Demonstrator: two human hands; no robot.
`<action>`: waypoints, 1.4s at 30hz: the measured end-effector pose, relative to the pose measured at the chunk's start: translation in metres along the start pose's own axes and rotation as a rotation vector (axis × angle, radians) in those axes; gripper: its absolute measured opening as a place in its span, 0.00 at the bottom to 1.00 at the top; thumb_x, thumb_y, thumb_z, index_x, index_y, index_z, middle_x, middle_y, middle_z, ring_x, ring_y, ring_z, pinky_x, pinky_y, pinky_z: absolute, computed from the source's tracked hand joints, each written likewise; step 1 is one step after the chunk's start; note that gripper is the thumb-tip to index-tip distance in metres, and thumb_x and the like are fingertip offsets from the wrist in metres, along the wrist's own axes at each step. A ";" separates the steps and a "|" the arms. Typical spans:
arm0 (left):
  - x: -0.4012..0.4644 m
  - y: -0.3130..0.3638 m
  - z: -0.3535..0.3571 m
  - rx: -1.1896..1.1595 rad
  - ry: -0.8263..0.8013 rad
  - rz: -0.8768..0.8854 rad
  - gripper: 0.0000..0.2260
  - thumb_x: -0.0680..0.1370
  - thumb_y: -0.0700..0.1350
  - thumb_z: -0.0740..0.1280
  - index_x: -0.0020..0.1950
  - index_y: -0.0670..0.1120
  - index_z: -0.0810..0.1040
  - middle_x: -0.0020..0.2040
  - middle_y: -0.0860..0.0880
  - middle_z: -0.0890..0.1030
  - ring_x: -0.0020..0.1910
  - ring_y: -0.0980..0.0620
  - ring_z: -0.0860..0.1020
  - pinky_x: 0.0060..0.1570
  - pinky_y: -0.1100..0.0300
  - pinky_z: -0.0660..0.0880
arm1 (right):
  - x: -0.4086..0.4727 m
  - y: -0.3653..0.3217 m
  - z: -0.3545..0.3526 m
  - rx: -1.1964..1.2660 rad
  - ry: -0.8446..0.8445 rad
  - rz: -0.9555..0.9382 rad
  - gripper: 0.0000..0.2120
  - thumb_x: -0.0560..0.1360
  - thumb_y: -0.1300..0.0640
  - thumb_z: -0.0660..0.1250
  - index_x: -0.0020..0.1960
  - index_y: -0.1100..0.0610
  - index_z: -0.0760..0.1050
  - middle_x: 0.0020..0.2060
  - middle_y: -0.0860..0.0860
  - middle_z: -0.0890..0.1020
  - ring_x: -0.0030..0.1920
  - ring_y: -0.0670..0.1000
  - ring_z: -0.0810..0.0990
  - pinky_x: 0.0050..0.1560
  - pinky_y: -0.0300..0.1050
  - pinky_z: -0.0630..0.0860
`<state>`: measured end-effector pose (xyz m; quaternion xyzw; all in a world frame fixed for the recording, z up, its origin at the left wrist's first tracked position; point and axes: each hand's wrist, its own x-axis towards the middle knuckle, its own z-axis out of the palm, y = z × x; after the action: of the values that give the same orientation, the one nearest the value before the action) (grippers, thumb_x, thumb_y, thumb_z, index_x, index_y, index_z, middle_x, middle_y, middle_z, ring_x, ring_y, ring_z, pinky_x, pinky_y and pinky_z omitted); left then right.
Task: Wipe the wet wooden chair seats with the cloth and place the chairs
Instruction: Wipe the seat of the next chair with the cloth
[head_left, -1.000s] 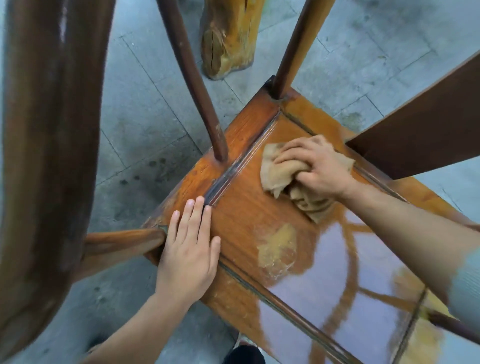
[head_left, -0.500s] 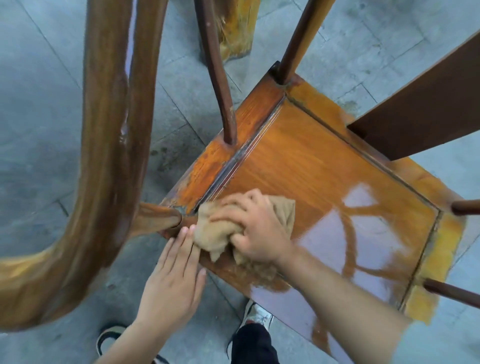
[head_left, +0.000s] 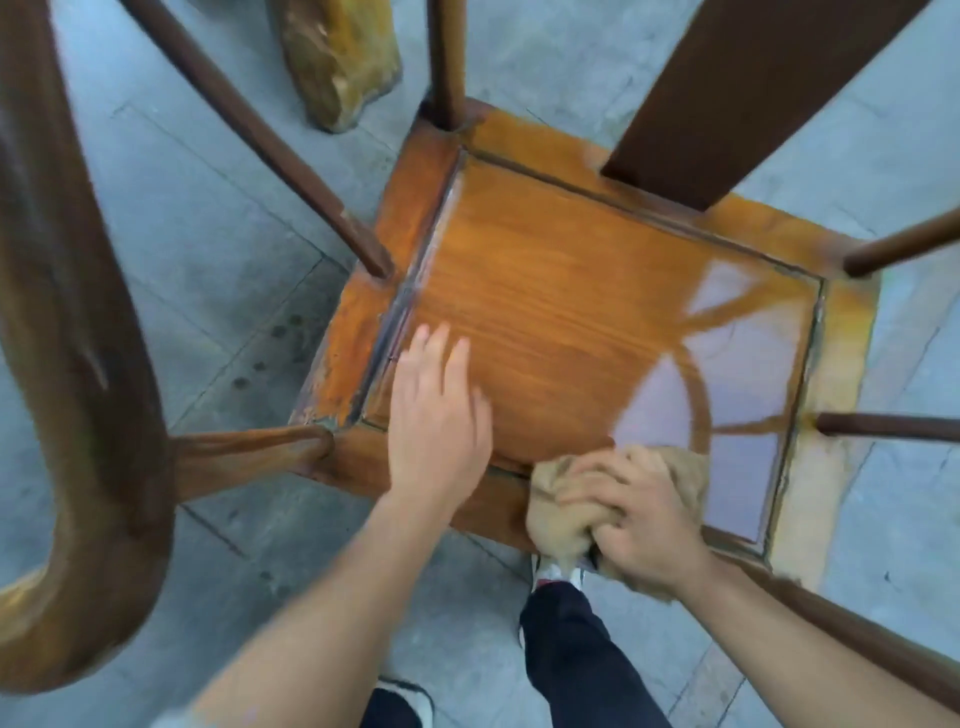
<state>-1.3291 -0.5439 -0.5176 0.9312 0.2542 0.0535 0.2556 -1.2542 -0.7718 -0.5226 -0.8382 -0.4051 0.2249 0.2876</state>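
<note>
You were partway through: your right hand was clamped on the bunched cloth at the near edge of the chair seat, your left hand lay flat, fingers open, beside it, and the seat's right part looked glossy and wet, the chair not yet placed.

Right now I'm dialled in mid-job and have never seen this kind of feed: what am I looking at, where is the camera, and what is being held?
There is no machine: these are a person's bare hands, filmed by a wide-angle camera on their head, looking down. Below is a wooden chair seat, glossy and still wet on its right part. The right hand has a shut grip on a tan cloth at the seat's near edge. The left hand lies open and flat on the seat, holding nothing.
</note>
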 end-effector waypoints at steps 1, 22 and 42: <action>0.029 0.010 0.007 0.054 -0.070 0.043 0.22 0.83 0.44 0.59 0.76 0.39 0.67 0.78 0.39 0.65 0.79 0.40 0.58 0.77 0.42 0.57 | 0.013 -0.006 0.003 -0.010 0.083 0.056 0.22 0.62 0.57 0.59 0.50 0.48 0.85 0.53 0.44 0.82 0.49 0.59 0.77 0.52 0.57 0.70; 0.154 0.021 0.056 0.542 -0.556 0.721 0.31 0.83 0.63 0.43 0.83 0.51 0.43 0.83 0.47 0.41 0.81 0.46 0.40 0.79 0.44 0.42 | 0.046 -0.136 0.157 -0.265 0.399 0.599 0.27 0.69 0.50 0.63 0.69 0.45 0.72 0.63 0.54 0.76 0.51 0.58 0.70 0.48 0.55 0.65; 0.142 -0.009 0.074 0.435 -0.287 0.813 0.27 0.84 0.57 0.48 0.82 0.47 0.55 0.83 0.46 0.53 0.82 0.48 0.45 0.79 0.41 0.47 | 0.140 0.081 -0.049 -0.386 0.771 1.003 0.22 0.70 0.48 0.67 0.63 0.49 0.76 0.61 0.56 0.75 0.56 0.63 0.72 0.54 0.57 0.68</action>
<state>-1.1930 -0.4993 -0.5902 0.9850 -0.1629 -0.0346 0.0459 -1.0999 -0.7147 -0.5603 -0.9822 0.1333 -0.0611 0.1172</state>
